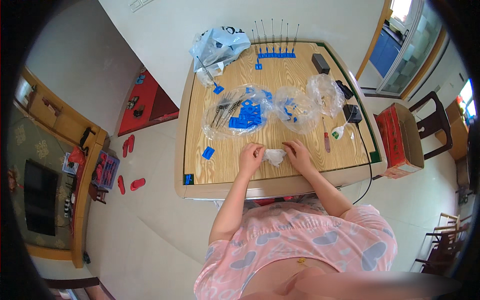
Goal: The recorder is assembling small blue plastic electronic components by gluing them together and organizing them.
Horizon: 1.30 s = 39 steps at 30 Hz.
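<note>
On the near part of the table, a small crumpled whitish plastic bag lies between my hands. My left hand is closed, its fingers pinching the bag's left edge. At the bag's right edge, my right hand has thumb and fingertips pressed together; what they hold is too small to make out. Beyond my hands lies a large clear bag with blue plastic pieces and dark springs on thin rods. Beside it sits another clear bag holding small blue parts.
Several spring rods stand upright in blue bases at the far edge. One blue piece lies at left. To the right are a screwdriver, a white spoon-like item, a black box with a cable, and a red carton beside the table.
</note>
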Each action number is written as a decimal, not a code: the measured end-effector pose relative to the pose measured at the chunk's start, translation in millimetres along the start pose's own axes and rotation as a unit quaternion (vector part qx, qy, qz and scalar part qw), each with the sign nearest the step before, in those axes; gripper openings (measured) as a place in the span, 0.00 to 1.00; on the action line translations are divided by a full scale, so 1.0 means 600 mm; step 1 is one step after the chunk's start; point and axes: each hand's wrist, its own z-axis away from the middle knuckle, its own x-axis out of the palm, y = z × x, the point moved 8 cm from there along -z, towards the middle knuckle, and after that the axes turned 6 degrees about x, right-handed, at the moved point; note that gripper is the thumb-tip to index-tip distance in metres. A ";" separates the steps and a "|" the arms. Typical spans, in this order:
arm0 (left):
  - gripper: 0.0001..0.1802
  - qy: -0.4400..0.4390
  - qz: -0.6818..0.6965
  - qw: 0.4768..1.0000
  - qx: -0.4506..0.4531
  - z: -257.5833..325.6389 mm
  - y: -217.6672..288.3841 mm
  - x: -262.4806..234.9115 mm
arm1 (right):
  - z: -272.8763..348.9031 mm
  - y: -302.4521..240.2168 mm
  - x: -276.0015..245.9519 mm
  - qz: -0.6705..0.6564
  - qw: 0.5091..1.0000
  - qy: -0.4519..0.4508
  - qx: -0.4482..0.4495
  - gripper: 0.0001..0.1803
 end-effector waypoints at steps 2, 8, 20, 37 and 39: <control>0.07 0.025 -0.011 0.998 0.053 0.009 0.041 0.001 | 0.006 -0.026 0.003 0.109 0.986 -0.010 -0.128 0.11; 0.08 0.035 -0.013 0.997 0.064 0.036 0.026 -0.008 | 0.022 -0.065 0.029 0.063 0.982 -0.047 -0.170 0.10; 0.12 -0.006 0.074 0.997 0.035 0.034 0.037 -0.003 | 0.028 0.010 0.051 -0.072 0.990 -0.057 0.106 0.08; 0.07 0.055 0.098 0.993 0.029 0.025 0.063 -0.017 | 0.017 0.025 0.052 -0.081 0.995 -0.025 0.049 0.10; 0.06 0.032 0.012 0.989 0.146 0.024 0.103 -0.012 | 0.016 0.028 0.063 -0.092 0.992 -0.044 0.075 0.11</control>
